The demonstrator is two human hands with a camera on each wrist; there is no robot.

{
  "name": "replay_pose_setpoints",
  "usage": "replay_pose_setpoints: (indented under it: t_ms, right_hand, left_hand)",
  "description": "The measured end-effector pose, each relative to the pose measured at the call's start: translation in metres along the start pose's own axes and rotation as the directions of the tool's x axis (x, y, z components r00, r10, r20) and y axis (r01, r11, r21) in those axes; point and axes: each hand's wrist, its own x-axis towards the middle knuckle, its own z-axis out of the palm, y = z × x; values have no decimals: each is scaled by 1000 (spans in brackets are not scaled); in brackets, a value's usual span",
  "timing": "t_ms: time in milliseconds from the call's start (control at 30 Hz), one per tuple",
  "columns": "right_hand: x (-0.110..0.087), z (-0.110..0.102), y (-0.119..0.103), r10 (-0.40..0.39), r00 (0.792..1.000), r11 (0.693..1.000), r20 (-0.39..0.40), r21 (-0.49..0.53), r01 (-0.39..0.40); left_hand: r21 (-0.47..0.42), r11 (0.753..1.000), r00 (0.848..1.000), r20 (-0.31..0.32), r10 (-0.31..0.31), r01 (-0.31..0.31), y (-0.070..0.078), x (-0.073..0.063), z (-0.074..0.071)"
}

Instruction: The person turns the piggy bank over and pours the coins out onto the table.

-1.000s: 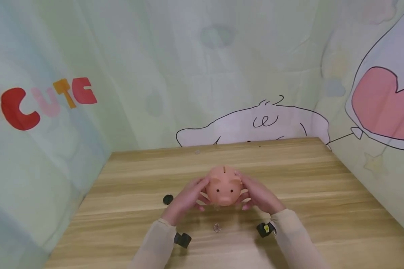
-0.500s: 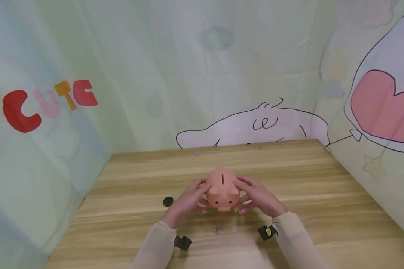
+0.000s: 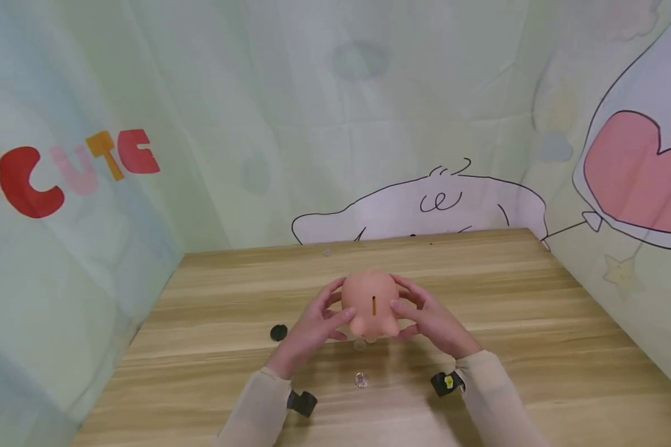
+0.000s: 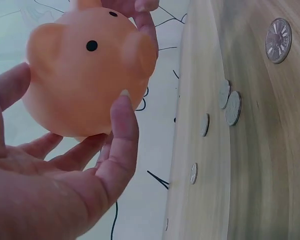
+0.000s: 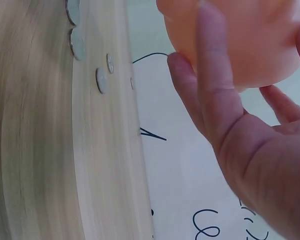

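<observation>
Your left hand [image 3: 314,321], right hand [image 3: 434,321], fingers half bent, hold pig bank [image 3: 369,284] both sides, maybe against dropping; coins [image 4: 233,108] below it.

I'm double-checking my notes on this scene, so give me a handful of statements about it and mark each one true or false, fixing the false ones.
1. The left hand and the right hand hold the pink piggy bank. True.
2. Several coins lie on the table. True.
3. The pink piggy bank is standing on the table. False: the hands hold it up above the table.
4. The dark round disc lies nearer the left hand than the right hand. True.
5. The coins are all in one stack. False: they lie spread about.
</observation>
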Motion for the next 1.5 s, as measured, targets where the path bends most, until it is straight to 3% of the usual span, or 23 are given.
replay_pose_setpoints:
  t_ms: [500,633,767,867,1000,1300,1500]
  right_hand:
    - [0,-3,4,34,999,999,10,-6,-34]
    - [1,1,6,146,989,989,-18,-18,-147]
    - [3,6,6,273,962,961,-21,-33,-273]
    - [3,9,6,304,953,951,-11,-45,-304]
    - [3,11,7,317,949,947,10,-55,-316]
    - [3,13,3,323,946,945,-41,-35,-324]
    - [3,14,2,295,955,955,-45,-20,-296]
  left_hand:
    - [7,999,999,1,-35,35,-3,3,0]
    - [32,994,995,-15,-102,103,-3,0,-1]
    - [105,971,977,-28,-211,213,-2,-1,1]
    - [150,951,963,-30,-269,270,-1,0,4]
    - [157,939,952,-41,-302,305,-2,0,7]
    - [144,944,955,-59,-292,298,4,0,7]
    - [121,964,971,-62,-233,239,1,-2,3]
